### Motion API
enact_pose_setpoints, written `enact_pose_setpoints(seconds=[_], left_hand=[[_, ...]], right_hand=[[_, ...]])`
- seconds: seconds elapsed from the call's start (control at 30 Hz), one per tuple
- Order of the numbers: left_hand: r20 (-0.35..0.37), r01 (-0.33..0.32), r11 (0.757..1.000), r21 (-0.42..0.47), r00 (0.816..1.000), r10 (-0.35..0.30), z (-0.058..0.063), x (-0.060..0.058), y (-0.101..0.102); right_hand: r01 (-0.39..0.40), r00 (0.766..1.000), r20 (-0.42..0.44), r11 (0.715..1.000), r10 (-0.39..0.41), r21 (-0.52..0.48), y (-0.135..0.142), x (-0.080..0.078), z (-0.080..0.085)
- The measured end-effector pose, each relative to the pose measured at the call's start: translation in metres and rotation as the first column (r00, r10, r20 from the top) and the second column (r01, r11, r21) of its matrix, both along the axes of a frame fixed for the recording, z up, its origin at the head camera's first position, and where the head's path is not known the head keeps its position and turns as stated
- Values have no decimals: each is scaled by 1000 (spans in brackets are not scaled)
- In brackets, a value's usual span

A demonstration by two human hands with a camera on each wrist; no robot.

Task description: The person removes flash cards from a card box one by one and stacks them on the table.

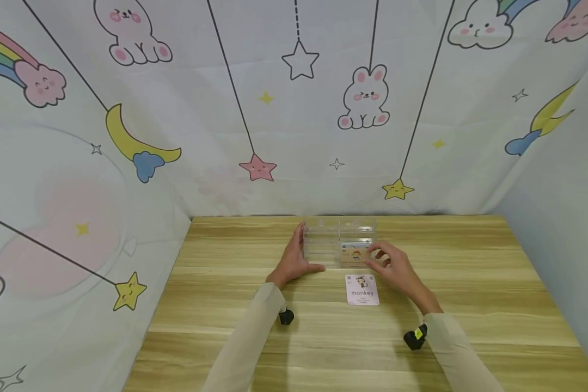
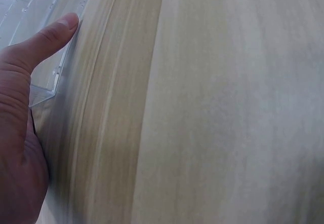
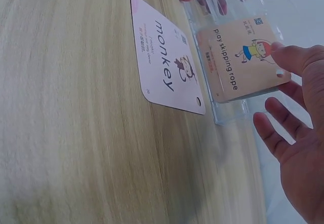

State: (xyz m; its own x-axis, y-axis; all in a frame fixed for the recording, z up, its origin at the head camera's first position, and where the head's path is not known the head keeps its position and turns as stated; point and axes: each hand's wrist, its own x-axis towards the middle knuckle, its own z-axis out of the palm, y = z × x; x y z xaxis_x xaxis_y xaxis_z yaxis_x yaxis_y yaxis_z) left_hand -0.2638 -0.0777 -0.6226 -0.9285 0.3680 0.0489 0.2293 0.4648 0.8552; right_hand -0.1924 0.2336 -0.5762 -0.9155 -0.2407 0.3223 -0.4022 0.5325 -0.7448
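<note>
Skipping-rope card [image 3: 238,57]: in near right compartment of clear box [image 1: 322,247].
Right hand [image 1: 393,267]: pinches that card, thumb on its face.
Left hand [image 1: 294,261]: fingers straight, touching box's left side.
Monkey card [image 1: 362,290]: face up on worktop [image 1: 475,272], just before box.

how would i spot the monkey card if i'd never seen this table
On the wood-grain table, look to the far edge, where a clear plastic organizer stands. Just in front of its right half lies a pale, square card. It reads "monkey"; the tan card pinched by the right hand reads "play skipping rope".
</note>
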Motion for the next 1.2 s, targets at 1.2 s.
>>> enact_pose_setpoints(seconds=[1.2], left_hand=[[-28,7,1000,5,1000,-7,2,2,-1]], right_hand=[[-2,995,96,995,11,-95,-8,7,25]])
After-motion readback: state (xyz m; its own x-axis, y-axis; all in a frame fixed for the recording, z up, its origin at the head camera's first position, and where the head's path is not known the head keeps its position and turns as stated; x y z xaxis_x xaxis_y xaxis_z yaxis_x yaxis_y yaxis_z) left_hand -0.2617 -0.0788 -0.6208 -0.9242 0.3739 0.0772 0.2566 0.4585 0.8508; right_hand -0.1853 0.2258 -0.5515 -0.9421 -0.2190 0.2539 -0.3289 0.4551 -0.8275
